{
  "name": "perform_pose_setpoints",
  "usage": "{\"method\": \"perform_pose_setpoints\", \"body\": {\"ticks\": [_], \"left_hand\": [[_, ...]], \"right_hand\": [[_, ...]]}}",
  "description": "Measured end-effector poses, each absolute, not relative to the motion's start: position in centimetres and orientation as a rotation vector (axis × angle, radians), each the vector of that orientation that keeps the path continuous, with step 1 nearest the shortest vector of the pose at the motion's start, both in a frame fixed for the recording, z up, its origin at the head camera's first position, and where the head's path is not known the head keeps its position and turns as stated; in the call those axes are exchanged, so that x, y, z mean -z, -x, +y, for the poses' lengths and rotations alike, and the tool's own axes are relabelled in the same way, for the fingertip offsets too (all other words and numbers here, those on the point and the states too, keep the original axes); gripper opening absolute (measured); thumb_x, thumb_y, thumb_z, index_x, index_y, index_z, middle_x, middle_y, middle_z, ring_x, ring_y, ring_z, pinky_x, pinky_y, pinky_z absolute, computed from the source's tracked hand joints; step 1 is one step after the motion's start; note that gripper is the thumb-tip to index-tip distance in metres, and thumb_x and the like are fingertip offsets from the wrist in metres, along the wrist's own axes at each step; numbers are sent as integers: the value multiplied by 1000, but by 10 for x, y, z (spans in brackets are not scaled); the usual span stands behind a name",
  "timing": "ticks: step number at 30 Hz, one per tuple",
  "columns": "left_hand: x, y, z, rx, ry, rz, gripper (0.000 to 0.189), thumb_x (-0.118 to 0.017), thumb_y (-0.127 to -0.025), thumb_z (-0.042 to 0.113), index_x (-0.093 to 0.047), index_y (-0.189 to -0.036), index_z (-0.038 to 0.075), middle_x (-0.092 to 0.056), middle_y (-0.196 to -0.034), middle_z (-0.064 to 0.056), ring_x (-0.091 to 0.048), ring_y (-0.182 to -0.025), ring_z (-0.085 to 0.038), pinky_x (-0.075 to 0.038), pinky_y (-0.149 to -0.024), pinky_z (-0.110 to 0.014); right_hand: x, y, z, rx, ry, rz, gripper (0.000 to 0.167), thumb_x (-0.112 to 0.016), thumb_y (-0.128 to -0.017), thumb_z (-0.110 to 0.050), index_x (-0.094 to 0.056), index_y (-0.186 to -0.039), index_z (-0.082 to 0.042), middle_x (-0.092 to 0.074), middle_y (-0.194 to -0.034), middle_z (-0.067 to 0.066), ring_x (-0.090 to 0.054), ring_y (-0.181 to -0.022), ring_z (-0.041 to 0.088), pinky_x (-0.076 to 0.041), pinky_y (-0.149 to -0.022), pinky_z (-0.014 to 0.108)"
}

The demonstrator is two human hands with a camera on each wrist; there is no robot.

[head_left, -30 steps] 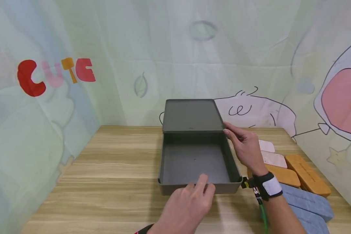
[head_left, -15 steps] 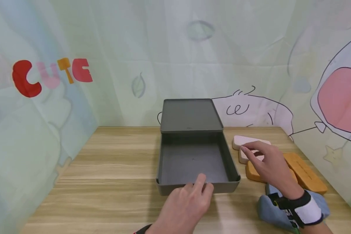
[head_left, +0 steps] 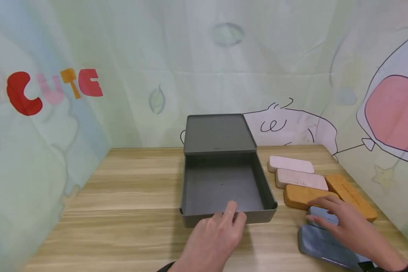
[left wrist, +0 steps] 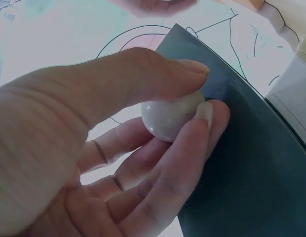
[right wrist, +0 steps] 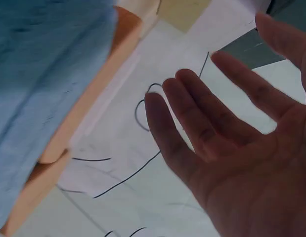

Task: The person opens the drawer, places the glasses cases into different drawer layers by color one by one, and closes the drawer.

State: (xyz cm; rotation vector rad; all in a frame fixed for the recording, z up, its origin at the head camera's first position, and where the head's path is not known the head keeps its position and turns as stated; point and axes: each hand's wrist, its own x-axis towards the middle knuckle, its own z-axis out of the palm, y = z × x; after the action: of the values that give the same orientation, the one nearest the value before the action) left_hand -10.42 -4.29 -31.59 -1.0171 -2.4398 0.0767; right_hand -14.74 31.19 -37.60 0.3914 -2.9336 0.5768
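An uncovered dark grey box stands on the wooden table, its grey lid at the far end, sloping back. At the box's front wall is my left hand, index finger extended over the rim. In the left wrist view, that hand's thumb and fingers pinch a glossy whitish ball, which the hand hides from the head view. My right hand hovers with spread, relaxed fingers over two oblong blue blocks with rounded corners: a near one and a farther one, partly covered by the hand.
Behind the blue blocks lie an orange block, a second orange block set at an angle, and two pale pink blocks, nearer and farther. A printed cloth walls the table at back and sides.
My right hand has let go of the lid's right edge and moved right and toward me, over the pink blocks to the blue ones. The left hand keeps its place at the box.
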Motion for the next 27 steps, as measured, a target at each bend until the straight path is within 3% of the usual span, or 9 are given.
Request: {"method": "perform_pose_setpoints", "body": {"ticks": [6, 14, 17, 22, 27], "left_hand": [[316, 103, -44, -89, 1006, -2445, 13, -73, -91, 14, -67, -103, 15, -54, -93, 2, -26, -46, -3, -21, -39, -15], [316, 103, -43, -100, 1008, -2419, 16, -74, -89, 12, -67, -104, 14, -56, -95, 1, -30, -47, -3, -26, -39, -14], [317, 103, -43, -100, 1006, -2419, 16, -74, -90, 12, -67, -104, 14, -56, -96, 0, -31, -47, -3, -26, -39, -14], [317, 103, -42, -105, 995, -2411, 15, -74, -90, 13, -67, -103, 14, -56, -96, 0, -30, -47, -3, -26, -39, -15], [317, 103, -43, -101, 988, -2395, 15, -74, -89, 12, -66, -102, 14, -55, -95, 0, -29, -47, -3, -25, -39, -15]], "right_hand": [[398, 132, 333, -458, -369, -3088, 49, -73, -87, -52, -70, -122, -18, -64, -122, 7, -65, -105, 28, -56, -78, 49], [424, 119, 362, -342, -328, -3210, 63, -80, -79, -53, -67, -128, -16, -53, -112, 5, -48, -100, 22, -42, -75, 36], [435, 114, 371, -278, -391, -3104, 64, -85, -74, -52, -68, -125, -17, -52, -108, 0, -46, -95, 12, -38, -71, 28], [446, 111, 380, -173, -420, -2979, 66, -87, -68, -56, -69, -120, -20, -51, -104, -8, -44, -88, 3, -38, -71, 29], [449, 110, 381, -178, -374, -2988, 64, -86, -69, -58, -68, -120, -22, -51, -101, -10, -45, -87, 2, -40, -72, 34]]}}
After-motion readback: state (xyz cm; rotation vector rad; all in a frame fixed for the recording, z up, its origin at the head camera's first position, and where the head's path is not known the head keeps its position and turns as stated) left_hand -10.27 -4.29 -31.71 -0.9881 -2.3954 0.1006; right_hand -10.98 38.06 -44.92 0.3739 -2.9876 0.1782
